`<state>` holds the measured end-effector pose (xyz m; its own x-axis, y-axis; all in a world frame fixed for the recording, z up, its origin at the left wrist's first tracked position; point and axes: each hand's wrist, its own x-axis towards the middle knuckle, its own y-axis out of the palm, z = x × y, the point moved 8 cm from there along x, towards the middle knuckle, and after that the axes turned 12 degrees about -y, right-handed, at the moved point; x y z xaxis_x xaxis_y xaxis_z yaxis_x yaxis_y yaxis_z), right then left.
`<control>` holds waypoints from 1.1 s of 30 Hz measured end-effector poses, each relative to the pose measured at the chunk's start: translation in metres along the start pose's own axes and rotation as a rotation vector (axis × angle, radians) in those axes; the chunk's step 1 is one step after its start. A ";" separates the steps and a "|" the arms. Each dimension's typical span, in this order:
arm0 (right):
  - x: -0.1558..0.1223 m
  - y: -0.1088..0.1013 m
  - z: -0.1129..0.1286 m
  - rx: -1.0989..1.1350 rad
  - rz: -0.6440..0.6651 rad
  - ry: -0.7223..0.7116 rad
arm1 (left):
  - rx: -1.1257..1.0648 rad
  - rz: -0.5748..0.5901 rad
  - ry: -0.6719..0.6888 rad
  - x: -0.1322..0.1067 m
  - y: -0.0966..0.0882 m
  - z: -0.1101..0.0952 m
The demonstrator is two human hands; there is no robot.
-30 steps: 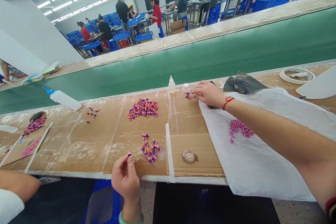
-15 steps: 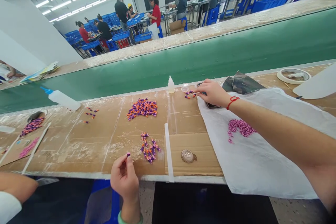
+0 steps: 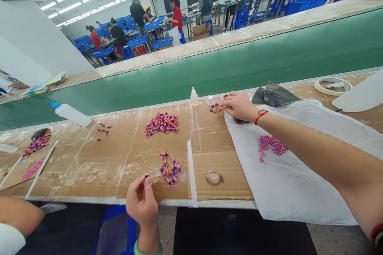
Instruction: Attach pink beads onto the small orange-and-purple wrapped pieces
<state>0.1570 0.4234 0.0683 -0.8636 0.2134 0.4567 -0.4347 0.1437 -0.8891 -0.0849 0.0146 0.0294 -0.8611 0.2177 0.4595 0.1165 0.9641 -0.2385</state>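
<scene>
My left hand [image 3: 142,203], at the table's front edge, pinches a small purple piece [image 3: 146,176] between thumb and index finger. Just right of it lies a loose cluster of purple, orange and pink pieces [image 3: 170,170]. A larger pile of purple-and-orange pieces [image 3: 161,124] sits farther back. My right hand [image 3: 239,106] reaches to the far side with its fingers closed; whatever they hold is too small to make out. Beside its fingertips are several similar pieces [image 3: 214,107], and a dark phone [image 3: 241,120] lies partly hidden under the hand.
A small dropper bottle [image 3: 194,97] stands at the back. A round disc [image 3: 213,177] rests on cardboard. White cloth [image 3: 248,167] at right carries pink bits [image 3: 272,146]. A larger bottle [image 3: 73,114] lies tilted at left. Another person's arm [image 3: 19,215] shows at lower left.
My right hand has shifted very slightly left, staying by the small pieces at the back. My left hand keeps its pinch in the same place.
</scene>
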 end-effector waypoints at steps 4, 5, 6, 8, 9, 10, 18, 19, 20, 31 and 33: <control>-0.001 -0.002 -0.001 -0.008 -0.003 0.027 | -0.004 0.002 -0.006 0.000 0.001 -0.001; -0.001 -0.002 -0.002 -0.008 -0.003 0.033 | -0.012 0.002 -0.006 0.000 0.001 -0.002; -0.001 -0.002 -0.002 -0.008 -0.003 0.037 | -0.020 0.002 -0.006 0.000 0.001 -0.002; 0.001 0.000 -0.002 -0.008 0.003 0.043 | -0.026 0.002 -0.006 0.000 0.001 -0.002; 0.001 0.001 -0.003 -0.007 0.008 0.045 | -0.024 0.004 -0.008 0.000 0.001 -0.002; 0.002 0.001 -0.003 -0.007 0.013 0.047 | -0.019 0.006 -0.010 0.000 0.001 -0.002; 0.007 0.006 -0.001 0.009 0.030 0.043 | 0.011 -0.004 0.009 0.000 0.000 -0.005; 0.007 0.006 -0.001 0.011 0.030 0.043 | 0.005 -0.005 0.014 0.000 0.000 -0.005; 0.007 0.006 -0.001 0.012 0.031 0.044 | 0.000 -0.005 0.017 -0.001 0.000 -0.005; -0.007 -0.020 -0.008 0.029 -0.054 0.143 | 0.005 -0.018 -0.014 0.000 0.000 -0.004; -0.019 -0.031 -0.017 0.020 -0.088 0.206 | 0.002 -0.021 -0.026 0.000 0.000 -0.004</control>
<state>0.1910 0.4309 0.0881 -0.7524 0.3941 0.5279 -0.5131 0.1520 -0.8448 -0.0830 0.0148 0.0326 -0.8760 0.1935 0.4417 0.0977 0.9682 -0.2305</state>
